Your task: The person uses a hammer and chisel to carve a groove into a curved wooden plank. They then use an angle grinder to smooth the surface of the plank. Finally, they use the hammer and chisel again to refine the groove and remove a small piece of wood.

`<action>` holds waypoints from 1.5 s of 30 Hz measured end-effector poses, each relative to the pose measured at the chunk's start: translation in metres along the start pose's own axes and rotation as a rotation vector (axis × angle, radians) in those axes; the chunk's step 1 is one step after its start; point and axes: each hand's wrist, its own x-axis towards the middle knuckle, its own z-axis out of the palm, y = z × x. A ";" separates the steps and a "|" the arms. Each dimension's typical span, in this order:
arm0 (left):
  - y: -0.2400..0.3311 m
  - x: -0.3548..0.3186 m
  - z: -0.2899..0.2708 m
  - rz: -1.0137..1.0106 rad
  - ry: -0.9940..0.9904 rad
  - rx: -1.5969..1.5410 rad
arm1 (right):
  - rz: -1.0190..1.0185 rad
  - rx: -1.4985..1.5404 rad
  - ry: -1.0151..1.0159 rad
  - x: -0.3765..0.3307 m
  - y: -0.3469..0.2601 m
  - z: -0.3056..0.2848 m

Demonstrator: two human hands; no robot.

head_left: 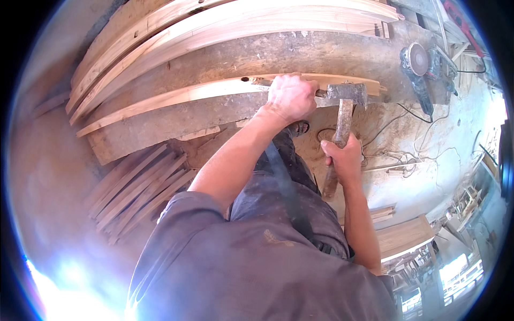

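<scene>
My left hand (292, 99) is closed round a chisel, over a pale wooden strip (198, 92) at the bench's near edge. The chisel's handle end (321, 93) pokes out to the right of my fist, and a bit of its metal shows on the left, close to a dark hole in the strip. My right hand (345, 158) grips the wooden handle of a hammer (347, 94). Its metal head is right beside the chisel's handle end; whether they touch I cannot tell.
The worn bench (214, 58) carries several long wooden strips (267, 20) along its far side. At its right end lies an angle grinder (417, 69). Cables (412, 155) trail over the floor there. More wood strips (142, 187) lie on the floor at left, and a wooden board (407, 238) at lower right.
</scene>
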 end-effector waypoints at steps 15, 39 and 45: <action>0.005 -0.011 0.030 0.188 0.471 -0.069 | 0.021 0.098 0.083 -0.016 0.050 -0.020; 0.001 0.006 0.003 -0.111 -0.090 0.135 | 0.006 0.075 0.030 0.000 0.008 0.018; -0.006 -0.001 0.003 -0.117 -0.084 0.089 | -0.083 0.298 0.098 0.000 0.008 0.018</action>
